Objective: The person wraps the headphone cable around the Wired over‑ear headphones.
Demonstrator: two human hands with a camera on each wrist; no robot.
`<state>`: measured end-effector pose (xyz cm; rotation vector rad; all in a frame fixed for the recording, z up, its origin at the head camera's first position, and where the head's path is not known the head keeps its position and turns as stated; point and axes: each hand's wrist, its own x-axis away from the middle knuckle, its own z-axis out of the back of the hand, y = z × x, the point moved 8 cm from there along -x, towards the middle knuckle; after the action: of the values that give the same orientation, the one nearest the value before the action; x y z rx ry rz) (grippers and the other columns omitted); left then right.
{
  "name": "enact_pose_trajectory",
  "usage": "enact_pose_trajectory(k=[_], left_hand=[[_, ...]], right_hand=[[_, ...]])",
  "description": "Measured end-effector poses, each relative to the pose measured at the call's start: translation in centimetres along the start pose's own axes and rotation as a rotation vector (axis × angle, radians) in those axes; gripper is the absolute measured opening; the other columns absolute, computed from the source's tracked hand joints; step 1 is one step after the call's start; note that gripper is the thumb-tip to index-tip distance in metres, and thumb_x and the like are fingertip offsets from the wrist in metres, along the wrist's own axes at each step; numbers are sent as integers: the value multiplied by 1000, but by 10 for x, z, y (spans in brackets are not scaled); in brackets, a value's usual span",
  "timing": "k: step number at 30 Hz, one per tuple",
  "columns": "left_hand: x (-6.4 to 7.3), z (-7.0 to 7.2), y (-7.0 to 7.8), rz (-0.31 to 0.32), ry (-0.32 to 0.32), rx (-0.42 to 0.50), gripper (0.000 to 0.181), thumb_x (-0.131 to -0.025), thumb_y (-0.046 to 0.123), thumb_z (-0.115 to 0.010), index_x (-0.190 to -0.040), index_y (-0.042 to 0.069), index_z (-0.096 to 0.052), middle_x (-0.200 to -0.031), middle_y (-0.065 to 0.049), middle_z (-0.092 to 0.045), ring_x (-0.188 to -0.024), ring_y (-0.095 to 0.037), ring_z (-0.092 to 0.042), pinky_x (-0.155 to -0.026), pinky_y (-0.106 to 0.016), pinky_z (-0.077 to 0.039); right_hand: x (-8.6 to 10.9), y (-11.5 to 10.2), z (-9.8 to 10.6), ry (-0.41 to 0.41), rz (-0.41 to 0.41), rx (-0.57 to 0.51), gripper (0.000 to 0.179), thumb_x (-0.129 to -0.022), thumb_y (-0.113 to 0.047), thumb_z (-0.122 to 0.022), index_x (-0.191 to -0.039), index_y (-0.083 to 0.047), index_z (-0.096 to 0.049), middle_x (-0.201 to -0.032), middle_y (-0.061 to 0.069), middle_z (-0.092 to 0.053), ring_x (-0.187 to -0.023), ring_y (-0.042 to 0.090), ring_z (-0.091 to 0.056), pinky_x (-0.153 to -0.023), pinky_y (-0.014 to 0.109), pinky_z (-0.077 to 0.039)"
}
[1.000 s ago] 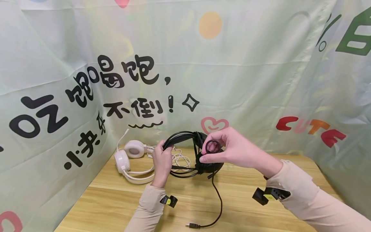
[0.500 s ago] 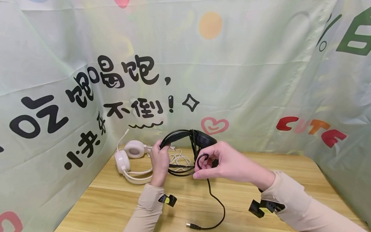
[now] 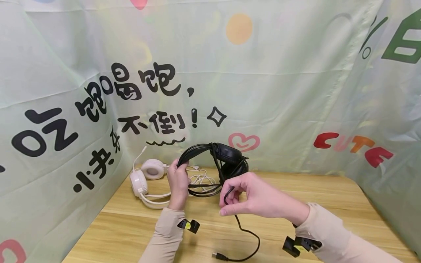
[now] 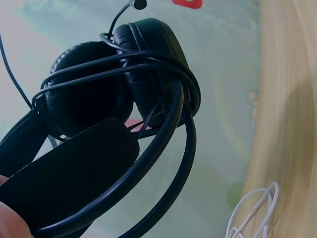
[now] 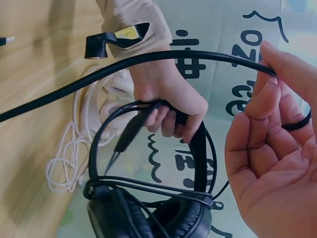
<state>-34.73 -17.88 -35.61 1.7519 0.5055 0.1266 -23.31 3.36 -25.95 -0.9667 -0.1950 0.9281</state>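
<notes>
My left hand (image 3: 178, 183) grips the headband of a black headset (image 3: 227, 153), its fingers curled round the band. Cable turns wrap across both ear cups, as the left wrist view shows around the padded cup (image 4: 153, 44). My right hand (image 3: 254, 195) pinches the free length of the black cable (image 5: 133, 60) between thumb and fingers, in front of the cups. From there the cable hangs down to the table, ending in a USB plug (image 3: 219, 256). In the right wrist view the left hand (image 5: 171, 96) holds the band above the hanging cups.
A white headset (image 3: 139, 180) with a boom microphone lies at the left of the wooden table (image 3: 197, 241). Its tangled white cable (image 3: 204, 181) lies behind the left hand. A printed cloth (image 3: 279, 109) stands round the table's back and sides.
My right hand has come down and slightly left with the cable, and the loop at its fingers has opened out. The black headset has shifted a little left and up in my left hand.
</notes>
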Motion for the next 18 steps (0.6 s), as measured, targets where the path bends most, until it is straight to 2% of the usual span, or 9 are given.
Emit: enact_pose_trajectory(k=[7,14,18], left_hand=[[-3,-4,-6,61,-49,151,19,-103,7,-53,-84,11,-50,-57,9,-31,-42,-3,-27,-41,-17,-27],[-2,-3,-7,93,-63,202,17,-105,9,-51,-88,11,-50,-56,10,-28,-43,-2,-23,-44,-16,-27],[-4,-3,-7,104,-75,224,18,-105,9,-50,-88,11,-48,-55,10,-28,-43,-2,-23,-44,-16,-26]], right_hand=[[4,4,-11,-54,32,-61,15,-91,-21,-87,-98,-15,-74,-83,0,-71,-76,3,-62,-75,23,-57],[8,2,-19,-89,77,-47,14,-94,-25,-84,-102,-19,-75,-82,-2,-70,-74,-3,-59,-70,21,-56],[11,1,-24,-115,71,-47,13,-95,-27,-84,-104,-22,-76,-78,-4,-67,-73,-6,-56,-68,20,-54]])
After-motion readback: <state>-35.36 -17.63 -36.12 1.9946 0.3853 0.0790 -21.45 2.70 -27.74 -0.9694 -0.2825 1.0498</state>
